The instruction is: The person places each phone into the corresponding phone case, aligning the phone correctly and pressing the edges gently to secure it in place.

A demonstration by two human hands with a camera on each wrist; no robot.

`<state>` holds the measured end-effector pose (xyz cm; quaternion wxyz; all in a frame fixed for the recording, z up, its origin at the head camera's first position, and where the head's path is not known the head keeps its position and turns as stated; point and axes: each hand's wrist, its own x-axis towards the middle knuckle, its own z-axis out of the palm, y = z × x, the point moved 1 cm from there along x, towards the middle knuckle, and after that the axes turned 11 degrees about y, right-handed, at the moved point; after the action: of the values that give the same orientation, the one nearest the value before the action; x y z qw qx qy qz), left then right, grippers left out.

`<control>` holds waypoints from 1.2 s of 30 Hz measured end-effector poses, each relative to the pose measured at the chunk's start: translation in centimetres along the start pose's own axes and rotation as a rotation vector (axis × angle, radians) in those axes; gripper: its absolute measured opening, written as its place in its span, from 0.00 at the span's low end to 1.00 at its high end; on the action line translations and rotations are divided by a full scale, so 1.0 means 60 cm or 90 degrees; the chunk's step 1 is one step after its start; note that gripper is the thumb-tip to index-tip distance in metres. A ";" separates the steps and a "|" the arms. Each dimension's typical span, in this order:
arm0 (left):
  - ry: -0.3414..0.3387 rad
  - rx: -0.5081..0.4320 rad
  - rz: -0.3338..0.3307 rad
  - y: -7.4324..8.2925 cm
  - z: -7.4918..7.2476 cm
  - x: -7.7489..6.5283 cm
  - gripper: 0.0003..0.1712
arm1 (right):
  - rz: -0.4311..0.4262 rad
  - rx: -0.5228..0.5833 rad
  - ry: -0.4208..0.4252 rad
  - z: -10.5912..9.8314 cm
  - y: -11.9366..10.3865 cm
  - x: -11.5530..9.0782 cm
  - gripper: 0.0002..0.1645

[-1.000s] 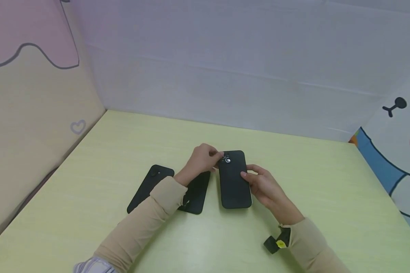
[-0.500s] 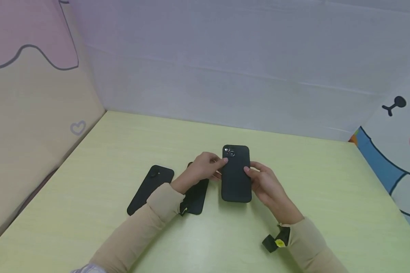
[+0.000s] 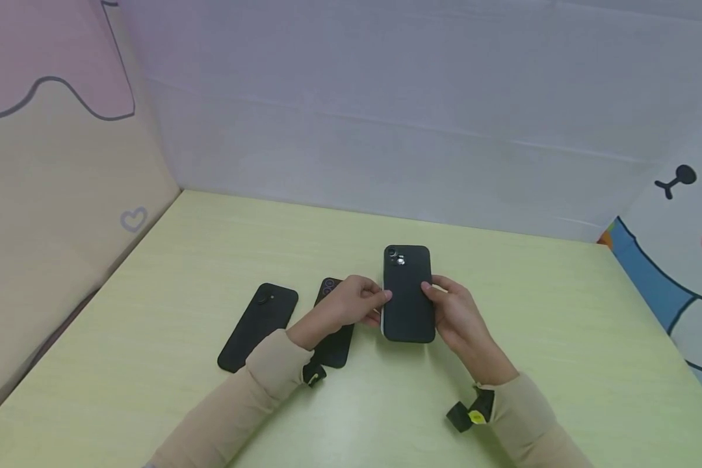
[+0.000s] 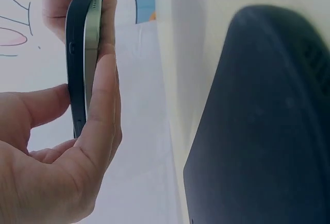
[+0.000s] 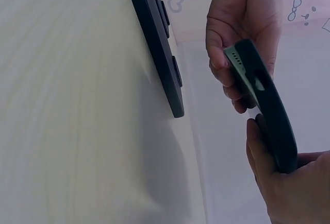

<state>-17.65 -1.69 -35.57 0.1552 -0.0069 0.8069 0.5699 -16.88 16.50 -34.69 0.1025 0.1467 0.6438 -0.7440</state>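
Note:
Both hands hold a phone in a black case (image 3: 409, 299) above the table, its camera side facing up. My left hand (image 3: 353, 300) pinches the left long edge, thumb on the case back and fingers underneath. Across from it, my right hand (image 3: 459, 312) grips the right edge, thumb on the back. In the left wrist view the phone's pale edge (image 4: 92, 49) stands out from the black case (image 4: 75, 59). From the right wrist, the phone (image 5: 237, 69) shows a gap to the case (image 5: 278, 126) at one end. Its screen is hidden.
Left of the hands, a black phone or case (image 3: 257, 328) lies slanted on the pale table (image 3: 357, 422). Another with camera rings (image 3: 339, 344) lies partly under my left forearm. A light wall (image 3: 386, 117) stands behind the table.
The cased phone has moved slightly away and to the right. My left hand has slid from its top left corner down the left edge, where a pale strip now shows.

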 end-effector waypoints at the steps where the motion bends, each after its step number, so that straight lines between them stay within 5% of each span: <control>1: 0.002 0.002 0.004 0.000 0.000 0.000 0.19 | -0.001 -0.003 0.003 0.001 0.000 0.000 0.26; 11: 0.018 -0.004 0.037 0.004 0.001 -0.005 0.21 | 0.001 0.020 0.033 0.004 0.002 0.000 0.22; 24: -0.047 0.008 0.040 -0.001 0.009 -0.018 0.21 | 0.014 0.113 0.085 0.008 -0.004 0.003 0.11; 33: -0.013 0.059 0.066 0.003 0.007 -0.022 0.26 | 0.033 0.155 0.075 0.008 -0.006 0.005 0.02; 36: -0.009 0.065 0.066 0.004 0.005 -0.024 0.27 | 0.028 0.177 0.073 0.008 -0.004 0.007 0.08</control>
<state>-16.24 -1.59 -35.04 0.1313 0.0472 0.8331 0.5353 -17.39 16.06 -34.54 0.0606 0.2155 0.5361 -0.8139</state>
